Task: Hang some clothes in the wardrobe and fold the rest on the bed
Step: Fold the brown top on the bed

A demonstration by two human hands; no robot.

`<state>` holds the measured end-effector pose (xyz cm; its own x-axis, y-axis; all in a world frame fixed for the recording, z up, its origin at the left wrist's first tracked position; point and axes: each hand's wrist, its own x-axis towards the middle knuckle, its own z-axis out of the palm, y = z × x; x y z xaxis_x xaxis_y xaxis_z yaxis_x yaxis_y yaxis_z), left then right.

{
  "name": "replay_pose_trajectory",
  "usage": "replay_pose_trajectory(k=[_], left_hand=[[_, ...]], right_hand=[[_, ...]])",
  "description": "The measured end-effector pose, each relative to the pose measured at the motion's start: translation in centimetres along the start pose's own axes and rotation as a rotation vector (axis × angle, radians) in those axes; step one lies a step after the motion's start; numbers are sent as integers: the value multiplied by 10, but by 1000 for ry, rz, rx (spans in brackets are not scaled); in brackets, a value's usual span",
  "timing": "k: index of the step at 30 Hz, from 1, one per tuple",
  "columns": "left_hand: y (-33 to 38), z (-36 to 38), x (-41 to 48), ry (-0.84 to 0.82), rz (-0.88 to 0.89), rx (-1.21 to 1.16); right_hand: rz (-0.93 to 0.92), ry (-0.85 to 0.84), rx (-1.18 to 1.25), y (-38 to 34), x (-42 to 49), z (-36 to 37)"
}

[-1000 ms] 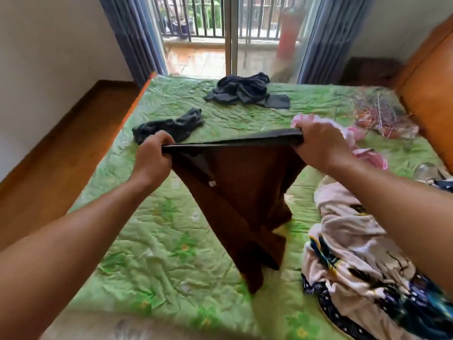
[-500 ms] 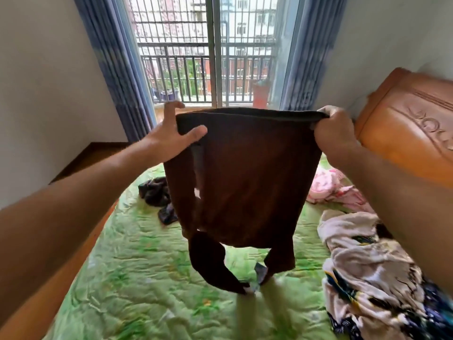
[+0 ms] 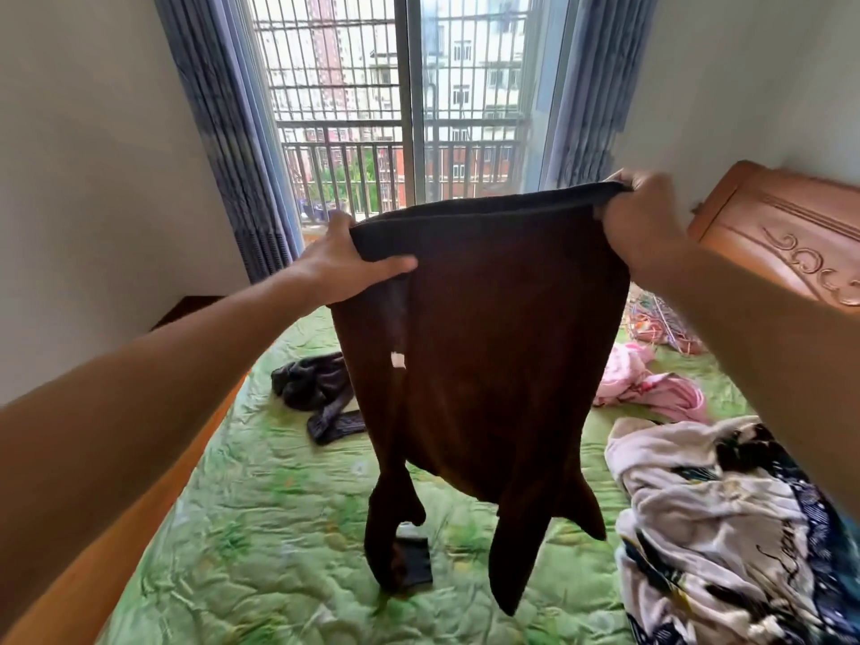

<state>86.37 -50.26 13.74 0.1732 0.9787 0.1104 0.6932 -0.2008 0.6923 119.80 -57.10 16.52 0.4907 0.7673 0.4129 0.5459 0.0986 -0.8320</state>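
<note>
I hold the brown garment (image 3: pixel 484 346) up in the air above the bed (image 3: pixel 260 528), stretched by its dark band between both hands. My left hand (image 3: pixel 344 263) pinches one corner, thumb in front and fingers (image 3: pixel 337 221) behind; my right hand (image 3: pixel 647 216) is closed in a fist on the other. To fold well, I judge I should keep the band taut and level, let the dangling ends settle, then lower it flat onto bare green cover, away from the dark clothes (image 3: pixel 316 388) and the printed pile (image 3: pixel 726 519).
</note>
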Motion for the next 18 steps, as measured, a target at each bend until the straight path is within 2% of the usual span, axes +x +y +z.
replay_pose_trajectory(k=[3,8,14,18], left_hand=[[-1,9,-2,91,19,158],[-13,15,-6,93,94,398],[-42,6,-9,189,237,494],[-56,-6,-15,227,206,517]], right_hand=[[4,-20,-13,1,-2,-7],[-5,-147,-113,17,-7,-23],[-31,-321,-230,35,-16,-42],[9,-368,-217,56,-21,-59]])
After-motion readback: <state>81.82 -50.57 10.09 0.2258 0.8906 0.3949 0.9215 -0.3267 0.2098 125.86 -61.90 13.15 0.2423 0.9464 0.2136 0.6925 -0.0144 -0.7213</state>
